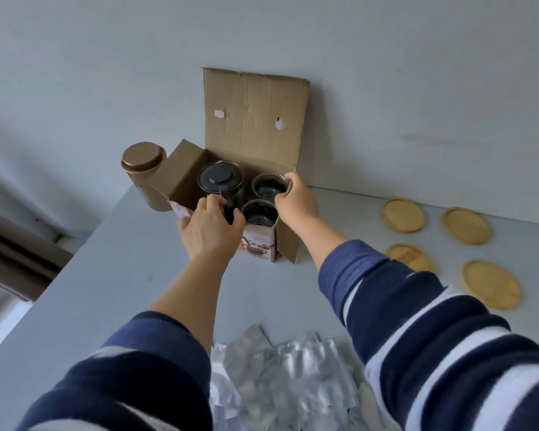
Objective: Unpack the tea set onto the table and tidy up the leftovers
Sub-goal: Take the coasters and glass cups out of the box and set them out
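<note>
Our left hand (210,227) pinches the black handle of the lidded glass teapot (220,180) inside the open brown cardboard box (255,119); our right hand (294,199) grips the box's rim. We should lift straight up, steadying the box.

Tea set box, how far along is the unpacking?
Done: four wooden coasters lie on the table. In hand: left hand grips the teapot handle, right hand a glass cup, both in the box. Left: another cup, plus foil wrappers to tidy.
</note>
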